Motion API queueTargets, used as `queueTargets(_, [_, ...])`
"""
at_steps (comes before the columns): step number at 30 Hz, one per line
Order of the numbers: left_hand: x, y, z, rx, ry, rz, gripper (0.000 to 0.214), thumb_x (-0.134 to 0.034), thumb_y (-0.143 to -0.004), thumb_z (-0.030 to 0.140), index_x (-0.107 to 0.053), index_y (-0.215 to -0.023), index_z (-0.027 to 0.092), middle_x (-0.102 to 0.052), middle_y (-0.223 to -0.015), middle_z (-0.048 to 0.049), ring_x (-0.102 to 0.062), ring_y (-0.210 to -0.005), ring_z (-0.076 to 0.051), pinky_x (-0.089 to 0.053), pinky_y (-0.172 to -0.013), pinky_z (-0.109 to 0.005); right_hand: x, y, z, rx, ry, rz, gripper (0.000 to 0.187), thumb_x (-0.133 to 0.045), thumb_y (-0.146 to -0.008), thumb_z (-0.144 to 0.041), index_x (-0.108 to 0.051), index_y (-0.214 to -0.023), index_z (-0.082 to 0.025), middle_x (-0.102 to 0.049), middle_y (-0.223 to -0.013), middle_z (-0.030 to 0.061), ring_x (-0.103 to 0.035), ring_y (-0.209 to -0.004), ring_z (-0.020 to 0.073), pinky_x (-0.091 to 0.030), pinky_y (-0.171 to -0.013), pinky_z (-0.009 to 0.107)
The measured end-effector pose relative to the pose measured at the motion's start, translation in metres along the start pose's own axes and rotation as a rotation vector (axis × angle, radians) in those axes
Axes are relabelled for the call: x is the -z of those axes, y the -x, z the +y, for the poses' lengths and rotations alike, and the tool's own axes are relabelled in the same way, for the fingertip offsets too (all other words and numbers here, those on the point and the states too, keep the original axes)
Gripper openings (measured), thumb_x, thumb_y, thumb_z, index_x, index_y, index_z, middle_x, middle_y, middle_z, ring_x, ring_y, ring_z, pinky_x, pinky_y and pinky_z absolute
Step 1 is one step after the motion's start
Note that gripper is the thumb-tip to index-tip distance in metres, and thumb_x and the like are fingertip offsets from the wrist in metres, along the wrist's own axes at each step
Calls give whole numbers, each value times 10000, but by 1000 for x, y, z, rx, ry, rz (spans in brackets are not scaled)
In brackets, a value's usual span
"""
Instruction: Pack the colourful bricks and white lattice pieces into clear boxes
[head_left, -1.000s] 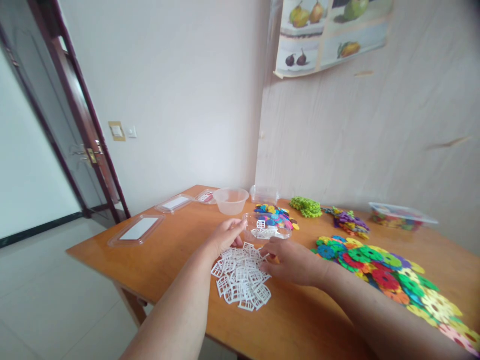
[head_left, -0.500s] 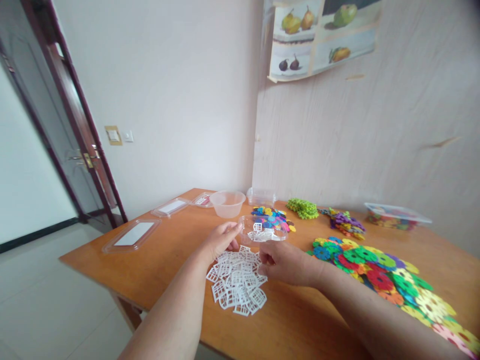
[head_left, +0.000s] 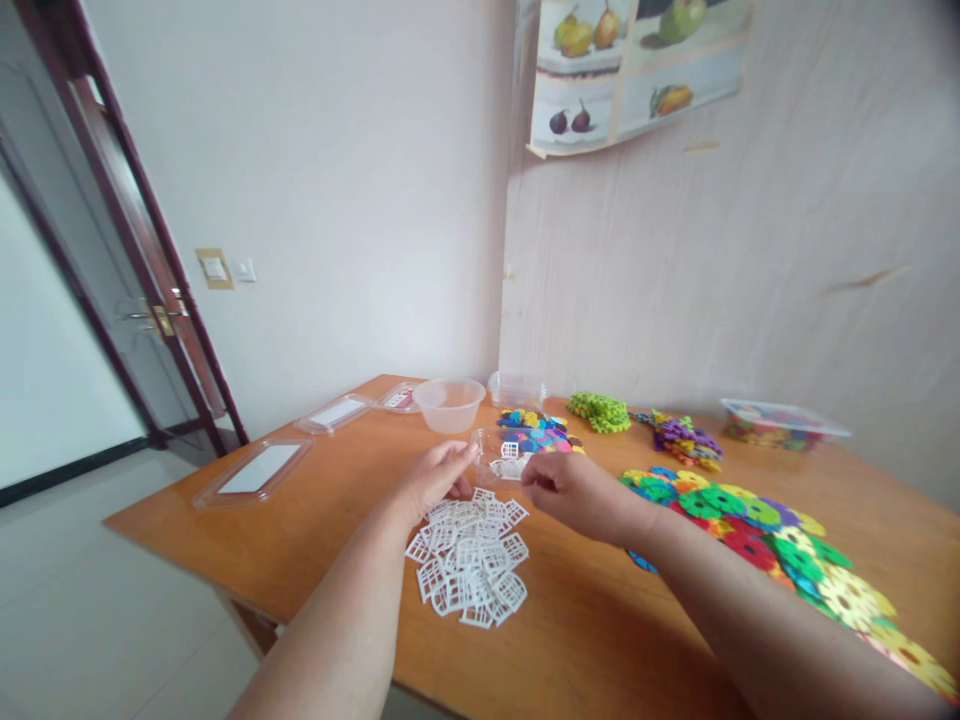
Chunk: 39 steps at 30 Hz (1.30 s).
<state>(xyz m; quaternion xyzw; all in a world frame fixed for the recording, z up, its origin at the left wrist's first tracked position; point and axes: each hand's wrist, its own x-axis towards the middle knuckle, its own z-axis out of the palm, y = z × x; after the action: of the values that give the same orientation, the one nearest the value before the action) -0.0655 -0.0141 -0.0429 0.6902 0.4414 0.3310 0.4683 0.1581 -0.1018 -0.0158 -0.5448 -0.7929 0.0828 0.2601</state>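
A loose pile of white plastic window-frame pieces [head_left: 469, 560] lies on the wooden table in front of me. Just beyond it is a clear plastic box [head_left: 487, 440] with several of the same white pieces [head_left: 511, 467] inside. My left hand [head_left: 439, 475] grips the box's left side, its thumb on the rim and its other fingers partly hidden. At the box's near right edge, my right hand [head_left: 562, 492] is closed, knuckles up. Whatever its fingers hold is hidden from view.
Flower-shaped discs [head_left: 750, 530] spread over the table's right side. Farther back are small coloured pieces [head_left: 532, 430], green pieces [head_left: 598, 411], purple pieces [head_left: 684, 440], a filled lidded box [head_left: 784, 425] and a translucent bowl [head_left: 450, 405]. Clear lids [head_left: 255, 470] lie at left.
My right hand has shifted up from the pile's right edge to the near edge of the box. My left hand stays at the box, and the view has turned slightly right.
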Motion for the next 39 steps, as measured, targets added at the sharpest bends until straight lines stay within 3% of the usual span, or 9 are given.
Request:
queueTargets(5, [2, -1, -1, 0, -1, -12, 719, -516, -774, 761, -625, -1171, 172, -639, -592, -4, -597, -581, -167, -441, -609, -269, -17, 8, -8, 16, 77, -165, 298, -545, -824, -239, -666, -1097, -240, -719, -953, 38, -632, -801, 175, -399, -658, 256])
queueTargets(8, [2, -2, -1, 5, -4, -15, 719, -519, -775, 761, -627, -1166, 166, -644, -597, -9, -591, -578, -161, -445, -622, -269, -22, 9, -7, 2, 94, -218, 286, -536, -838, -257, -658, -1095, -227, -710, -1079, 69, -642, -935, 217, -412, -718, 278])
queueTargets(16, [2, -2, 0, 4, 7, -16, 704, -512, -789, 749, -617, -1181, 174, -635, -591, -4, -588, -564, -162, -453, -614, -272, -25, 4, 5, -252, 31, -266, 252, -646, -767, -372, -650, -950, -200, -691, -854, 30, -588, -721, 162, -351, -557, 243])
queueTargets(21, [3, -3, -2, -2, -10, -29, 694, -507, -789, 753, -620, -1162, 179, -643, -609, -8, -605, -586, -166, -451, -620, -271, -24, 2, 12, -286, 4, -276, 314, -729, -683, -448, -613, -839, -202, -647, -764, -8, -537, -660, 136, -323, -524, 234])
queueTargets(26, [4, -3, -2, -6, -13, -37, 700, -499, -794, 756, -612, -1177, 181, -642, -613, -6, -601, -584, -161, -445, -611, -267, -15, 2, 3, -236, -44, -271, 200, -702, -708, -337, -576, -774, -196, -585, -690, -35, -484, -618, 108, -301, -518, 220])
queueTargets(29, [3, -4, -3, -8, -10, -42, 707, -498, -785, 765, -617, -1161, 179, -644, -618, -8, -603, -585, -162, -439, -600, -262, -3, 0, -4, -176, -121, -177, 141, -656, -747, -272, -542, -743, -188, -550, -662, -39, -465, -610, 99, -309, -527, 214])
queueTargets(35, [3, -9, -8, 3, 26, -51, 693, -506, -773, 773, -620, -1113, 180, -639, -609, -4, -605, -579, -159, -439, -598, -255, 19, -8, -2, -211, -184, 269, 96, -582, -816, -280, -551, -862, -202, -482, -593, -64, -428, -547, 101, -287, -508, 221])
queueTargets(37, [3, -9, -8, 10, 25, -47, 691, -512, -768, 773, -621, -1110, 183, -637, -603, -3, -607, -576, -161, -437, -596, -256, 17, -8, 0, -225, -181, 307, 138, -569, -820, -276, -569, -937, -202, -505, -611, -59, -447, -558, 107, -306, -521, 225])
queueTargets(39, [3, -8, -7, 11, 22, -41, 694, -517, -766, 771, -625, -1119, 183, -640, -607, -5, -609, -580, -162, -439, -599, -259, 13, -6, -1, -197, -176, 234, 146, -560, -826, -274, -588, -950, -202, -529, -630, -49, -464, -571, 108, -317, -529, 227])
